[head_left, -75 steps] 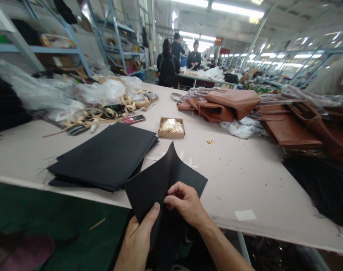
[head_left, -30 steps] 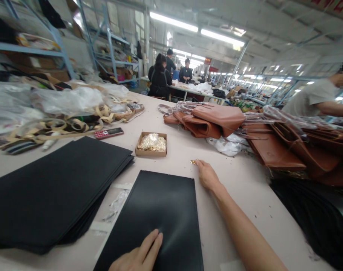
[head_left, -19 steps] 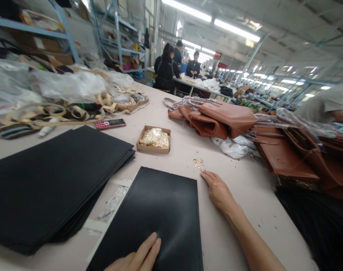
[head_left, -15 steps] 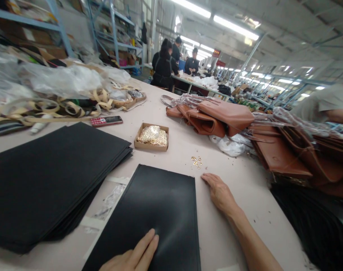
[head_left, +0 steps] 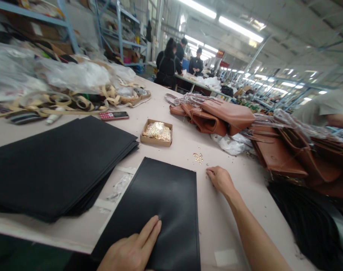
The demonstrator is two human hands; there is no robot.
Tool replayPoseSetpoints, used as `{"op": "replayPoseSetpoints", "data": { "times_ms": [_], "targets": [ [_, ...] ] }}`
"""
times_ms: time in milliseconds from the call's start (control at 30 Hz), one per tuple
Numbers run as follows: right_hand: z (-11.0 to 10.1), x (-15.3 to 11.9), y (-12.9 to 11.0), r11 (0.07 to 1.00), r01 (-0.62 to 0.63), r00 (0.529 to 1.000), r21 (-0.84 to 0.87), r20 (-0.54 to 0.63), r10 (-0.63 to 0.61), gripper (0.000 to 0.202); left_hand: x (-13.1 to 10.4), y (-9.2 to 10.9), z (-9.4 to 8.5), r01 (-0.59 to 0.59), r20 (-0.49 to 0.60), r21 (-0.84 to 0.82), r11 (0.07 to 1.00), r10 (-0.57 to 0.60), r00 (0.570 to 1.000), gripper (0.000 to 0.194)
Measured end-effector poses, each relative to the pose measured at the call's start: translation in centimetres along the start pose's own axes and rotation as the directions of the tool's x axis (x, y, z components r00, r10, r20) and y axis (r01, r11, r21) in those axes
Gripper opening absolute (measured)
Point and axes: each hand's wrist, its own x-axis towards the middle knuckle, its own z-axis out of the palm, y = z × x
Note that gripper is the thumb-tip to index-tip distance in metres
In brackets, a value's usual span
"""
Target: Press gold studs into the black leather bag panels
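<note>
The left hand rests two fingers, side by side, on the black panel on the table; its thumb is hidden, so I cannot tell whether it grips. The right hand has its fingertips bunched just right of the panel's far right corner; I cannot tell whether they pinch anything. Loose gold fittings lie beyond that corner, a cardboard box beyond the panel's far edge, and stacked black sheets left of the panel.

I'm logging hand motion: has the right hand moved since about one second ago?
Yes. Judged against the cardboard box, the right hand is now farther away, nearer the person and slightly to the right.
</note>
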Motion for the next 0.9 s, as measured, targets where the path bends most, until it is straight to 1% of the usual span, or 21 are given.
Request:
{"op": "replayPoseSetpoints", "data": {
  "times_ms": [67, 167, 233, 300, 333, 367, 400, 433, 467, 500, 533, 567, 600, 667, 767, 833, 900],
  "targets": [
    [-0.1, 0.4, -0.3, 1.0, -0.012, 0.999, -0.022, 0.031, 0.013, 0.025, 0.2, 0.4, -0.6, -0.003, 0.06, 0.016, 1.0, 0.002, 0.998, 0.078],
    [-0.3, 0.9, -0.3, 0.998, -0.043, 0.997, -0.044, 0.059, 0.045, 0.023, 0.5, 0.7, -1.3, -0.041, 0.13, 0.002, 0.999, 0.041, 0.991, 0.072],
    [-0.6, 0.9, -0.5, 0.998, -0.05, 0.996, -0.048, 0.07, 0.054, 0.022, 0.5, 0.7, -1.4, -0.05, 0.138, -0.005, 0.999, 0.05, 0.989, 0.067],
    [-0.8, 0.2, -1.3, 0.998, -0.039, 0.997, -0.043, 0.067, 0.042, 0.023, 0.3, 0.6, -1.4, -0.054, 0.127, -0.007, 0.998, 0.055, 0.99, 0.065],
    [-0.8, -0.6, -2.1, 0.999, -0.032, 0.997, 0.013, 0.07, 0.031, 0.024, 0.3, 0.6, -1.3, -0.058, 0.115, -0.008, 0.998, 0.059, 0.992, 0.065],
    [-0.8, -1.6, -3.2, 0.992, -0.028, 0.996, 0.122, 0.082, 0.019, 0.025, 0.2, 0.6, -1.3, -0.069, 0.103, -0.012, 0.998, 0.07, 0.992, 0.063],
    [-0.7, -2.8, -4.5, 0.962, -0.033, 0.994, 0.272, 0.111, 0.003, 0.027, 0.1, 0.6, -1.3, -0.081, 0.089, -0.014, 0.997, 0.082, 0.993, 0.062],
    [-0.5, -4.3, -6.0, 0.897, -0.049, 0.987, 0.44, 0.159, -0.024, 0.03, 0.1, 0.6, -1.3, -0.092, 0.076, -0.016, 0.996, 0.093, 0.993, 0.061],
    [-0.3, -5.8, -7.6, 0.808, -0.079, 0.974, 0.583, 0.216, -0.06, 0.032, 0.1, 0.6, -1.3, -0.099, 0.064, -0.016, 0.995, 0.1, 0.993, 0.06],
    [-0.1, -7.3, -9.2, 0.739, -0.112, 0.953, 0.664, 0.284, -0.11, 0.031, 0.0, 0.6, -1.3, -0.104, 0.054, -0.015, 0.994, 0.105, 0.993, 0.06],
    [0.2, -8.7, -10.7, 0.714, -0.129, 0.929, 0.688, 0.336, -0.156, 0.028, 0.0, 0.6, -1.4, -0.107, 0.045, -0.014, 0.994, 0.108, 0.993, 0.059],
    [0.4, -9.9, -12.1, 0.723, -0.126, 0.907, 0.679, 0.374, -0.194, 0.023, 0.0, 0.6, -1.4, -0.108, 0.037, -0.012, 0.994, 0.109, 0.993, 0.059],
    [0.5, -10.8, -13.2, 0.753, -0.102, 0.889, 0.65, 0.399, -0.225, 0.018, 0.0, 0.6, -1.4, -0.11, 0.028, -0.01, 0.994, 0.11, 0.994, 0.059],
    [0.7, -11.7, -14.7, 0.816, -0.021, 0.876, 0.578, 0.404, -0.264, 0.014, 0.0, 0.6, -1.3, -0.115, 0.012, -0.007, 0.993, 0.115, 0.993, 0.059],
    [0.7, -11.6, -15.6, 0.859, 0.069, 0.871, 0.507, 0.389, -0.3, 0.015, -0.1, 0.5, -1.1, -0.122, -0.005, 0.0, 0.993, 0.122, 0.992, 0.06],
    [0.7, -11.3, -15.8, 0.871, 0.084, 0.87, 0.484, 0.392, -0.301, 0.015, -0.2, 0.4, -1.0, -0.13, -0.015, 0.0, 0.992, 0.13, 0.991, 0.059],
    [0.7, -11.0, -15.9, 0.882, 0.072, 0.868, 0.465, 0.407, -0.286, 0.014, -0.3, 0.4, -0.9, -0.14, -0.026, -0.002, 0.99, 0.139, 0.99, 0.059]
  ]
}}
